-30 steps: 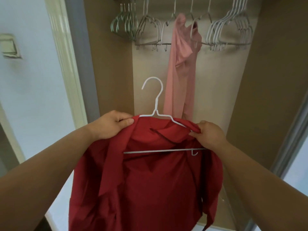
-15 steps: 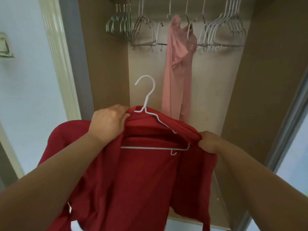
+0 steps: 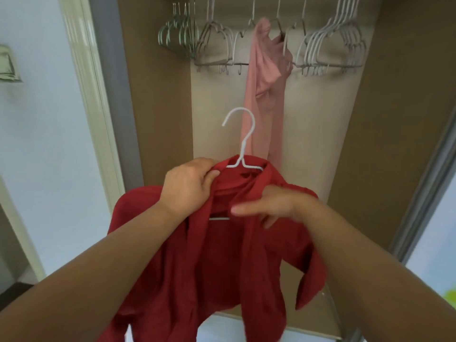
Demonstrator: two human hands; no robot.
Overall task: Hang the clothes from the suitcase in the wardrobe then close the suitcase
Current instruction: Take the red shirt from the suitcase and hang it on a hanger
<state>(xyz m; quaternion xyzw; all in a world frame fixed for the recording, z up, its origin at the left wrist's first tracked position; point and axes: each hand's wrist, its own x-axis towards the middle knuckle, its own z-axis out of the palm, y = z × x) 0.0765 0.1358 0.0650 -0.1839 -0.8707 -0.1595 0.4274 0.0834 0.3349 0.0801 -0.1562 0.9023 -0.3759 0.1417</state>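
The shirt (image 3: 222, 267) drapes on the hanger (image 3: 243, 147), held before the wardrobe (image 3: 394, 119). It looks soft and light and may slip off the thin wire, so the collar is the place to hold. The left grip (image 3: 190, 186) is clamped on the collar beside the hanger's neck. The right grip (image 3: 271, 206) is blurred; I cannot tell if it pinches cloth. Behind, a pink garment (image 3: 264, 95) hangs among empty hangers (image 3: 320, 45). The suitcase is out of view.

Your fabric shirt (image 3: 222, 267) is plain deep red, its thin wire hanger (image 3: 243, 141) white. At twelve o'clock the hanging cloth garment (image 3: 265, 95) is pale pink; the wooden wardrobe (image 3: 158, 107) has brown sides and a beige back.
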